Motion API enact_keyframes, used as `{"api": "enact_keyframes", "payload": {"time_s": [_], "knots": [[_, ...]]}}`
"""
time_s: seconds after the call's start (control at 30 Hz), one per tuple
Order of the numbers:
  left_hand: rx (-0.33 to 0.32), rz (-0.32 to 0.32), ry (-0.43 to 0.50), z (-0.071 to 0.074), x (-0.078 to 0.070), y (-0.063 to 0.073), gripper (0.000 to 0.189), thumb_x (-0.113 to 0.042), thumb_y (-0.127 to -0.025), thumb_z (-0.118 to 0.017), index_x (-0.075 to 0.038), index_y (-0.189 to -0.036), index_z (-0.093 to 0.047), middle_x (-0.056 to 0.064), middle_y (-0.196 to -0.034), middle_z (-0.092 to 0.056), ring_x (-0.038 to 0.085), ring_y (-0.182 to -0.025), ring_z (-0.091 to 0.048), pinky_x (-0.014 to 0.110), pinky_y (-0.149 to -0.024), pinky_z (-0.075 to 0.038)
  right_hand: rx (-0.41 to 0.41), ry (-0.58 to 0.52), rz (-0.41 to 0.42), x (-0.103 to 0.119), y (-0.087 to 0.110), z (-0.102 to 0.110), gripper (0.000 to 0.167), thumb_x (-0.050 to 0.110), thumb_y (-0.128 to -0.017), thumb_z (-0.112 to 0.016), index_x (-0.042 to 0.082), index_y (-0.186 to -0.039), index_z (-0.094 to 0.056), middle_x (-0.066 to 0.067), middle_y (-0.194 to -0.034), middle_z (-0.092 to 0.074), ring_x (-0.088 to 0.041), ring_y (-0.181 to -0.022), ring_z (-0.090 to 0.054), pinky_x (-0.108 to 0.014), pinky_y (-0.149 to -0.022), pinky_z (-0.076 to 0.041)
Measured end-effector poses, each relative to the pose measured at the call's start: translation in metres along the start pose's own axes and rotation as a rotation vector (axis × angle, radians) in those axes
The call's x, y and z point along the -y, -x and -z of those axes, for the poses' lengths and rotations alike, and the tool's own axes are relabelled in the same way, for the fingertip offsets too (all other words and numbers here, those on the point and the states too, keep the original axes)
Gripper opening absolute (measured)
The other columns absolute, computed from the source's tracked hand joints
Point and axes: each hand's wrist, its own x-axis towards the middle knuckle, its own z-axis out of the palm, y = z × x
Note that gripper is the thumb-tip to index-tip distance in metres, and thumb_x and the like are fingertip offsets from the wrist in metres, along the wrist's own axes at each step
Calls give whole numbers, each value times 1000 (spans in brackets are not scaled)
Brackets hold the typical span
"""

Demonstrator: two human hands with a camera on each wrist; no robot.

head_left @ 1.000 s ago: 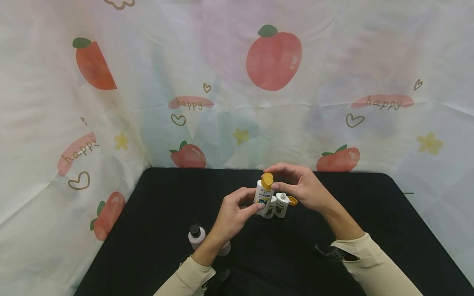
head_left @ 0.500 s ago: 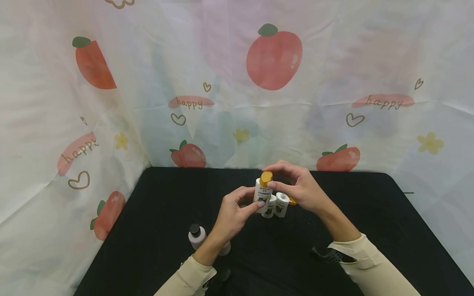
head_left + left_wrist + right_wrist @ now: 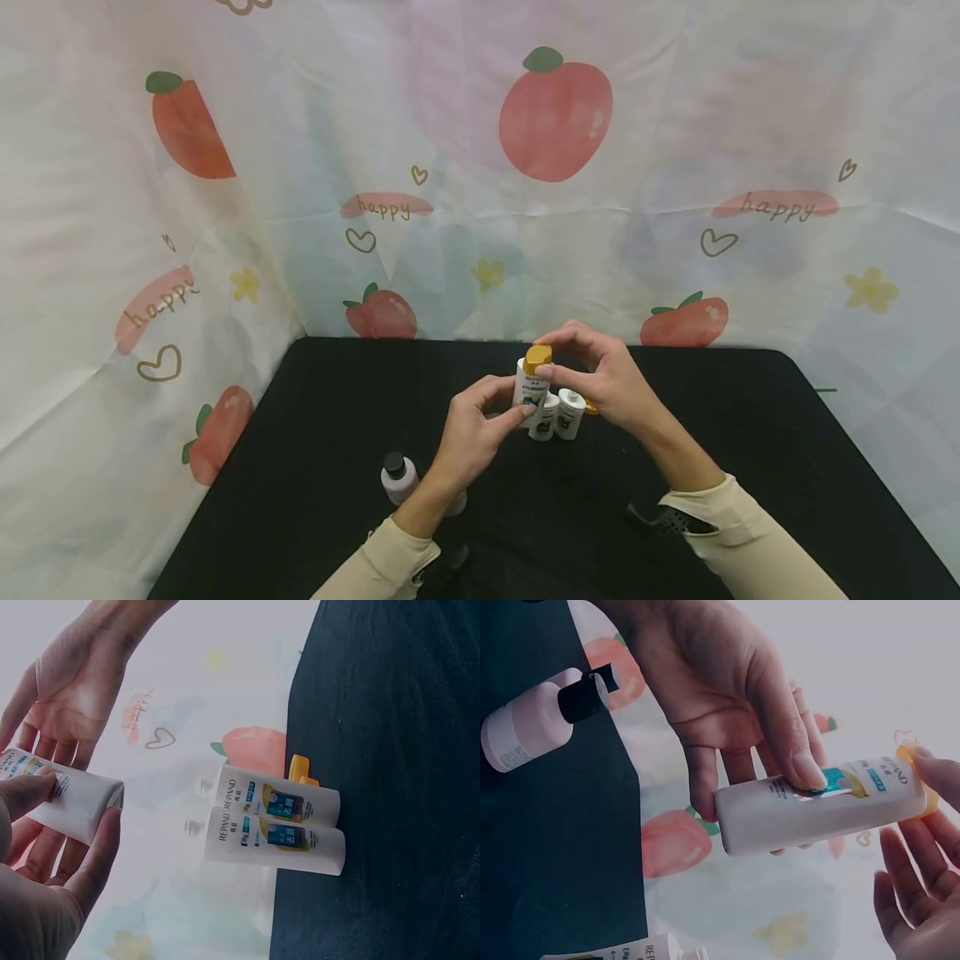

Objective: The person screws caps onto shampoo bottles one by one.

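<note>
Head: left hand (image 3: 476, 429) clamped round white bottle (image 3: 529, 387), right hand (image 3: 609, 379) pinching its yellow cap (image 3: 537, 358), above worktop (image 3: 337, 400) near far edge – probably cap-turning; left wrist: two uncapped bottles (image 3: 276, 841); right wrist: cap at neck – next turn likely needs steady bottle.

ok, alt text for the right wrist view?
Left hand holds a white bottle while the right hand pinches its yellow cap. Two pink bottles with black caps stand on a black table; a second white bottle is cropped at the bottom.
</note>
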Motion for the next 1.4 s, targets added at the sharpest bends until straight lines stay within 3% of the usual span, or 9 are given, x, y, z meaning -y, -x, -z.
{"api": "enact_keyframes", "payload": {"time_s": [0.3,0.6,0.9,1.07,1.2,1.4], "knots": [[-12,-4,-8,-2,1,0,33,-18,-91,-78,-17,-124,-71,0,-113,-69,16,-106,-69,29,-83,-60,-70,8,-43,2,0,-6,24,6,-91,-76,11,-113,-67,-6,-112,-65,-21,-107,-67,-27,-97,-52],[15,23,15,1,2,-1,34,-13,-91,-78,-14,-124,-70,2,-116,-69,16,-106,-69,31,-84,-60,-67,23,-48,4,2,-5,30,7,-91,-77,14,-118,-68,-4,-114,-68,-20,-108,-68,-29,-97,-53],[-8,18,2,-1,3,0,32,-14,-90,-79,-15,-122,-71,0,-115,-70,15,-105,-69,30,-82,-60,-104,10,-58,3,0,-9,25,7,-89,-79,11,-110,-67,-6,-110,-70,-20,-104,-68,-31,-96,-53],[-7,29,22,-1,3,-1,33,-12,-89,-79,-13,-121,-71,3,-114,-71,17,-105,-69,29,-80,-61,-87,22,-62,4,0,-11,26,8,-90,-77,14,-114,-68,-4,-111,-68,-20,-106,-66,-35,-98,-52],[3,37,28,0,2,-1,33,-11,-89,-79,-12,-121,-70,5,-113,-71,18,-105,-69,29,-80,-61,-74,15,-53,3,0,-11,27,8,-92,-76,15,-116,-68,-3,-111,-67,-20,-107,-67,-30,-97,-52],[-5,21,38,-1,1,0,32,-13,-90,-79,-13,-121,-71,4,-114,-70,18,-105,-69,29,-80,-61,-118,-6,-37,2,-1,-15,24,4,-90,-76,10,-112,-70,-7,-110,-68,-20,-103,-68,-29,-95,-53]]}}
